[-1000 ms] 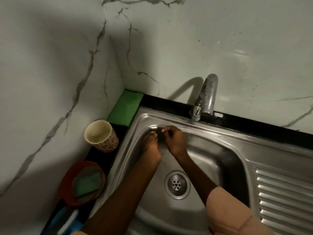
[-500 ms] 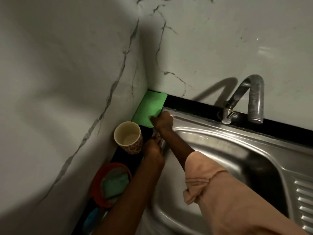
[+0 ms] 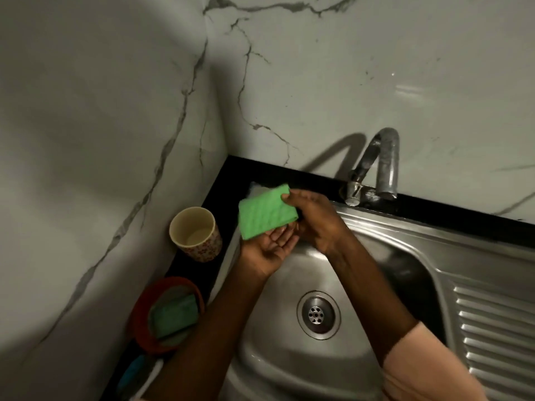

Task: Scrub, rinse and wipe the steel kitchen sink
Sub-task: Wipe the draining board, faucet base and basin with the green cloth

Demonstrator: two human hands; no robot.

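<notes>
The right hand point(image 3: 314, 219) pinches the folded green cloth point(image 3: 265, 214) over the steel sink point(image 3: 376, 227), at its back-left corner, while the left hand point(image 3: 269, 250) lies palm-up and relaxed beneath (holding nothing). Best to spread the cloth flat first, then wipe in overlapping strokes toward the drain point(image 3: 318, 314).

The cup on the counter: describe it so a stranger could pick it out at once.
Start at the steel sink and go to the black counter strip along its left side, against the marble wall. The cup stands upright there, nearest the back corner. Unlike the red dish in front of it, which holds a green pad, it is tall, cream inside, and patterned with small flowers outside.
</notes>
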